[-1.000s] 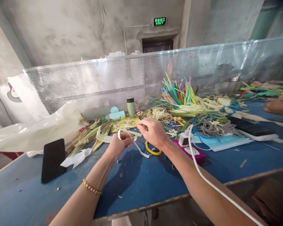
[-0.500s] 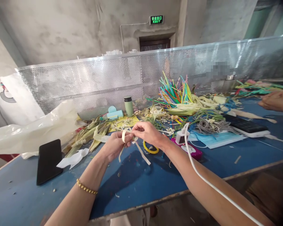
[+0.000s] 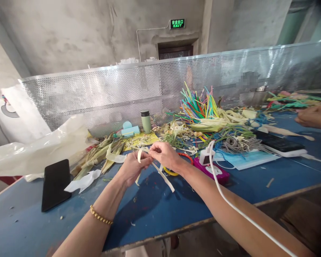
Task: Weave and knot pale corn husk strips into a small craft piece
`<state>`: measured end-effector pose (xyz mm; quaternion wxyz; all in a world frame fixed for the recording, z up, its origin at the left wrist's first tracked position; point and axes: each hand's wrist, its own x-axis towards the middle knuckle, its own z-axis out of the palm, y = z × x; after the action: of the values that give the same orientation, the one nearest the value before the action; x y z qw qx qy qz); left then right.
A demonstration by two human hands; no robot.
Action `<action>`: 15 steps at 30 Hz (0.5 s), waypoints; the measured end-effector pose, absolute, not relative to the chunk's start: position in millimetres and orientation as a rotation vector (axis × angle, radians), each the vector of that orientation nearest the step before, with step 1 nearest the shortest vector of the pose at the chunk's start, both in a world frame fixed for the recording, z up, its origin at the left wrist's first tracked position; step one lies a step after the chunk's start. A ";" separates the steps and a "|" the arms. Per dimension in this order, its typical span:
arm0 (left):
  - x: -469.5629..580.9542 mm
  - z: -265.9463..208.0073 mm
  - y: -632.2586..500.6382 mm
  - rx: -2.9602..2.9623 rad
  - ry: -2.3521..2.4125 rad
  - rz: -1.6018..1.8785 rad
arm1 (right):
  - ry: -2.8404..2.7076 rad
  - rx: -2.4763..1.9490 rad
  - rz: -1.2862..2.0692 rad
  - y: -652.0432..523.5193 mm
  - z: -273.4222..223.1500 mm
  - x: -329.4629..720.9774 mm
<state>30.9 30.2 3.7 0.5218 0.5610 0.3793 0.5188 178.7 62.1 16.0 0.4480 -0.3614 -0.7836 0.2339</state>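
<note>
Across the near part, a blue table (image 3: 149,217); beyond, on the far side, a perforated metal screen (image 3: 109,96). At left, a crumpled plastic sheet (image 3: 61,142) and, nearer, a black phone (image 3: 56,185). Mid-scene, just above the table: grasping a pale strip (image 3: 139,156), looped at left, with the left hand (image 3: 132,167); pinching it with the right hand (image 3: 165,156). Just right, a yellow ring (image 3: 170,173).

A flat, cream-coloured strip (image 3: 139,156) bends round in a small loop, held up in the air. Two thin tails (image 3: 165,178) hang down below, one longer.
</note>
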 end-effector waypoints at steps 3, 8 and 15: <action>29.6 5.1 28.7 1.354 0.923 1.209 | -1.977 -0.887 0.569 63.7 16.6 179.6; 19.6 16.5 22.2 1.455 0.851 1.037 | -2.070 -0.806 0.525 62.6 18.0 180.8; 7.4 24.3 20.4 1.471 0.868 0.901 | -2.109 -0.675 0.175 50.0 29.3 183.1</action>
<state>7.4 20.4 24.3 0.5689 0.6266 0.3697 0.3835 183.1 50.0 29.3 0.4441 -0.2724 -0.8506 0.0707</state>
